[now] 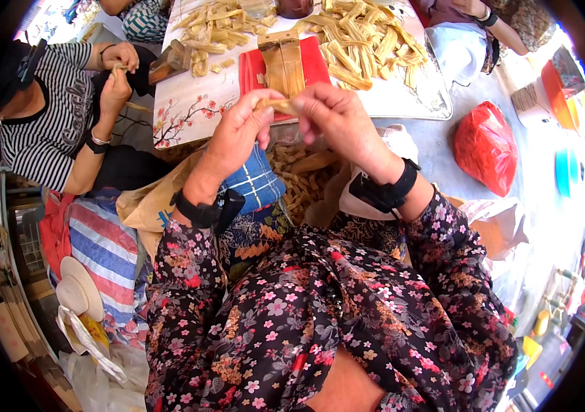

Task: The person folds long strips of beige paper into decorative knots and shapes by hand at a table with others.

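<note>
A pale yellow, dried-looking strip (277, 105) is pinched between my two hands, just above the table's near edge. My left hand (234, 134) grips its left part with thumb and fingers closed. At its right end, my right hand (339, 122) has thumb and forefinger pressed together on it. Right beyond my hands, a wooden board (282, 65) with a dark band across its far end lies on a red mat (317, 65). Below my hands, a container holds many similar strips and scraps (302, 180), partly hidden by my wrists.
Piles of yellow strips (368, 41) cover the table's far side (193, 103), where a wooden block (171, 60) also sits. At left, a person in a striped shirt (48, 117) works a strip. A red plastic bag (486, 147) stands on the floor at right.
</note>
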`<control>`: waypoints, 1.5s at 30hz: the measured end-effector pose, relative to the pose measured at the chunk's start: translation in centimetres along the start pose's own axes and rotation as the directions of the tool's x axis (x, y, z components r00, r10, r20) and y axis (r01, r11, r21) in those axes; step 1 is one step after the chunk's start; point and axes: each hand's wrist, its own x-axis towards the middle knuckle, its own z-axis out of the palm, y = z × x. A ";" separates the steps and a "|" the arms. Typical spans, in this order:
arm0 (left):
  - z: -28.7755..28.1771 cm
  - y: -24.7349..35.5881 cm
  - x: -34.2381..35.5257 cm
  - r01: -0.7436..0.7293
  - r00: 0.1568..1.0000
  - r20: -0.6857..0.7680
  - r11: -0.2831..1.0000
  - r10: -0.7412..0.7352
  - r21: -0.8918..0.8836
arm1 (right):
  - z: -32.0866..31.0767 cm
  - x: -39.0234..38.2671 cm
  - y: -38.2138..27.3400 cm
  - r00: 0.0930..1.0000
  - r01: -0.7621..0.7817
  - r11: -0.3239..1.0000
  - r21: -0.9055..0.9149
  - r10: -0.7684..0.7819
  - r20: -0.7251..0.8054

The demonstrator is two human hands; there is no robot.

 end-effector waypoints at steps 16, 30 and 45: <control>-1.0 -1.6 6.3 -0.005 0.946 -0.255 0.797 0.199 0.604 | -2.0 6.9 2.6 0.930 0.209 0.877 -0.432 -0.314 -0.189; -0.8 -1.8 0.0 0.129 0.983 -0.018 0.750 -0.184 -0.649 | -8.4 4.6 0.5 0.735 0.204 0.149 -0.968 -0.677 0.051; 5.2 -4.2 -6.4 0.085 0.983 -0.057 0.714 -0.173 -0.695 | 4.1 -7.0 5.4 0.960 -0.239 0.971 -0.033 0.241 0.143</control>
